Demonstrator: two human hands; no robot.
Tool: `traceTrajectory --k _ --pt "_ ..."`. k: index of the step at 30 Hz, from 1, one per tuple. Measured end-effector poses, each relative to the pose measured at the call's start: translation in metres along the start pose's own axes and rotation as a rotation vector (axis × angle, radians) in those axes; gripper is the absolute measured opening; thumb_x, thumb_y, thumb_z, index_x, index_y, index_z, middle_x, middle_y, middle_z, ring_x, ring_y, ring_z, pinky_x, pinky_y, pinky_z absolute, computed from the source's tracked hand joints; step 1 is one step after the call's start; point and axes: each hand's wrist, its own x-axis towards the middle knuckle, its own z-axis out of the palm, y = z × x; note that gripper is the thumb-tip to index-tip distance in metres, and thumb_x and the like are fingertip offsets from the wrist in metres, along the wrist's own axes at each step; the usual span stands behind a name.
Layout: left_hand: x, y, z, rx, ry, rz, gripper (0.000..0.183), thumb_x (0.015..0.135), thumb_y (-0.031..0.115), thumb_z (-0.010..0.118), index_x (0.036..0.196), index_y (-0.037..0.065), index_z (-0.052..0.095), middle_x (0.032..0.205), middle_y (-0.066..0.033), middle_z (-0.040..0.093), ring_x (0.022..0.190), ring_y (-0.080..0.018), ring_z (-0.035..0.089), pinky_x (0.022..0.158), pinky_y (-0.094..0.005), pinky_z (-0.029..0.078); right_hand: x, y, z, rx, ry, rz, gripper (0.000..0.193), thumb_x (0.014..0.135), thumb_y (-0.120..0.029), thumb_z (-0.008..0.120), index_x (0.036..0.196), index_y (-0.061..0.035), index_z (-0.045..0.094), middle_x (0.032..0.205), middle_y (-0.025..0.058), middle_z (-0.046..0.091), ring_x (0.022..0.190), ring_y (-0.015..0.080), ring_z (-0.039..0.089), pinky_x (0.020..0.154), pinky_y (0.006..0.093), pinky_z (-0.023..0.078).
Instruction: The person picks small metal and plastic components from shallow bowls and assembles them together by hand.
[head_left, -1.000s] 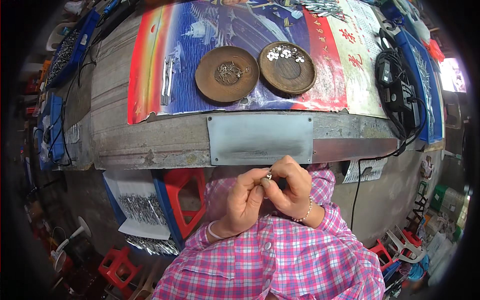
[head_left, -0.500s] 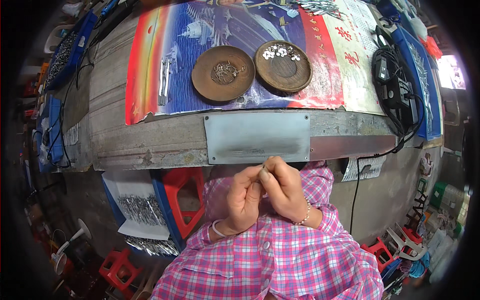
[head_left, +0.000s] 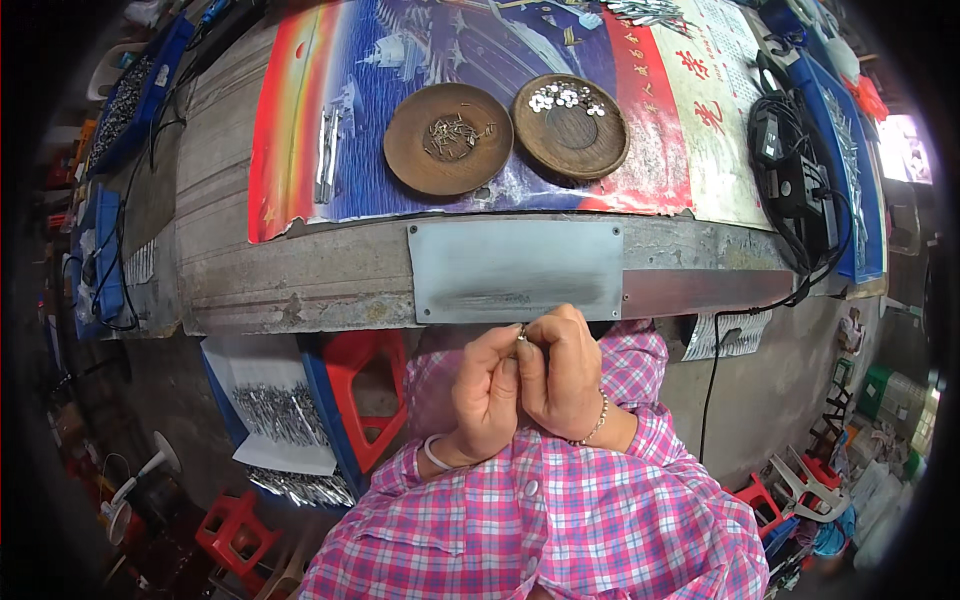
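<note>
My left hand (head_left: pixel 486 392) and my right hand (head_left: pixel 563 372) meet fingertip to fingertip just in front of the table's near edge. Between them they pinch a tiny metallic piece (head_left: pixel 522 333), mostly hidden by the fingers and too small to name. Beyond the hands, a pale metal plate (head_left: pixel 517 262) is fixed along the table edge. Farther back stand two round wooden dishes. The left dish (head_left: pixel 405 150) bears a heap of small thin metal pins (head_left: pixel 452 138); the right dish (head_left: pixel 606 150) has several small white round pieces (head_left: pixel 566 98) toward its far side.
Two slim metal tools (head_left: pixel 327 155) lie on the poster (head_left: pixel 370 190) at left. Black cables and adapters (head_left: pixel 790 180) crowd the right side. Blue trays (head_left: pixel 845 150) of metal parts flank the table. Below left, a blue bin (head_left: pixel 330 400) of metal parts stands beside a red stool (head_left: pixel 350 375).
My right hand has turned slightly, its knuckles a little higher, and the fingertips have shifted slightly left. Both hands stay together, pinching. The whole view has shifted slightly.
</note>
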Motion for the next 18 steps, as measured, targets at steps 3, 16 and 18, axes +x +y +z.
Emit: traceTrajectory --k 3,16,18 --pt "0.007 -0.004 0.001 0.008 0.016 0.008 0.029 0.099 0.006 0.042 0.128 0.0 0.041 0.105 -0.0082 0.058 0.091 -0.0098 0.055 0.081 -0.0229 0.044 0.003 0.003 0.003 0.02 0.004 0.056 0.014 0.08 0.0 0.06 0.09 -0.0012 0.05 0.074 0.0119 0.052 0.063 0.0303 0.051 0.059 0.0375 0.043" --pt "0.006 0.019 -0.007 -0.35 -0.023 -0.272 0.033 0.099 0.007 0.045 0.132 0.004 0.043 0.099 0.0013 0.052 0.073 -0.0027 0.045 0.064 -0.0169 0.04 0.009 -0.005 -0.017 0.18 -0.157 0.024 0.013 0.078 -0.003 0.066 0.09 -0.0012 0.059 0.077 0.0131 0.057 0.063 0.0299 0.058 0.055 0.0361 0.047" --pt "0.007 0.019 -0.008 -0.352 -0.028 -0.239 0.033 0.099 0.006 0.045 0.132 0.004 0.042 0.099 0.0011 0.052 0.073 -0.0028 0.045 0.065 -0.0169 0.04 0.009 -0.006 -0.014 0.147 -0.124 0.004 0.011 0.079 -0.002 0.065 0.088 -0.0017 0.059 0.076 0.0126 0.057 0.061 0.0288 0.058 0.053 0.0355 0.046"
